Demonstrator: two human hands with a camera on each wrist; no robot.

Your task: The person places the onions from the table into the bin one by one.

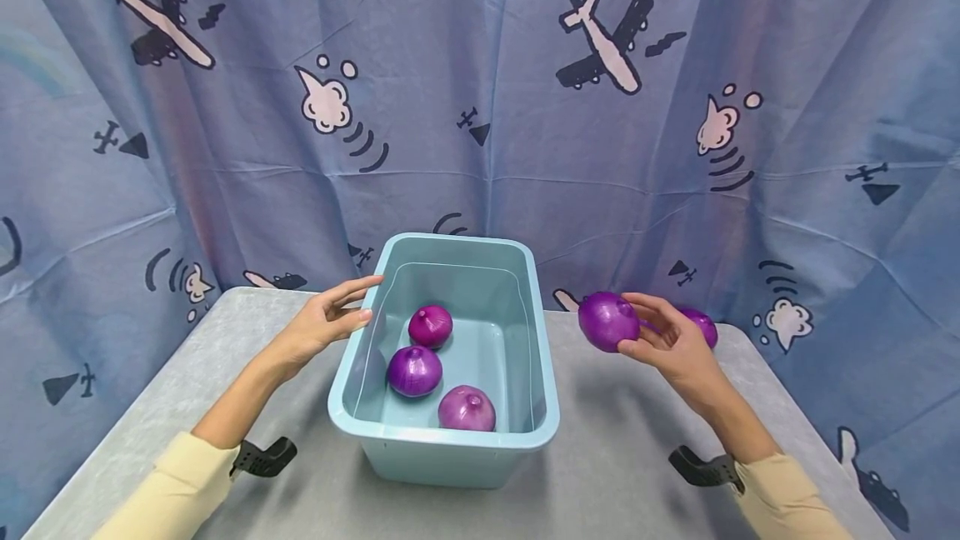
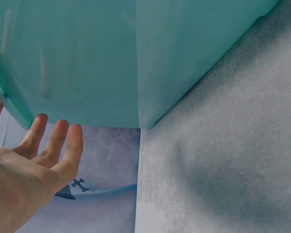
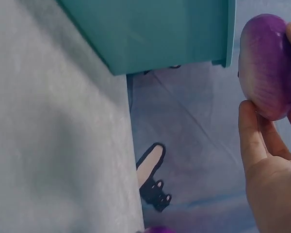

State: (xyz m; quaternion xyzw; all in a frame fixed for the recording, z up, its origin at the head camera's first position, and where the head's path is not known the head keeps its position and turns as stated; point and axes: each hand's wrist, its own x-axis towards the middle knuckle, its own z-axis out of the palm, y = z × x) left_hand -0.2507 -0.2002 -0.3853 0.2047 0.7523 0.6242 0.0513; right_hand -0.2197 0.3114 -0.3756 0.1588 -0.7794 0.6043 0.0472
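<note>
My right hand grips a purple onion between thumb and fingers, lifted above the table to the right of the bin; the right wrist view shows this onion from its side. A light blue plastic bin stands in the middle. Inside it lie three onions: a dark one at the back, a purple one in the middle and a paler one at the front. My left hand is at the bin's left rim, its fingers extended, as the left wrist view also shows.
Behind my right hand, another purple onion sits near the table's back right corner, partly hidden. The grey table ends at a blue curtain printed with airplanes, which hangs along the back and both sides.
</note>
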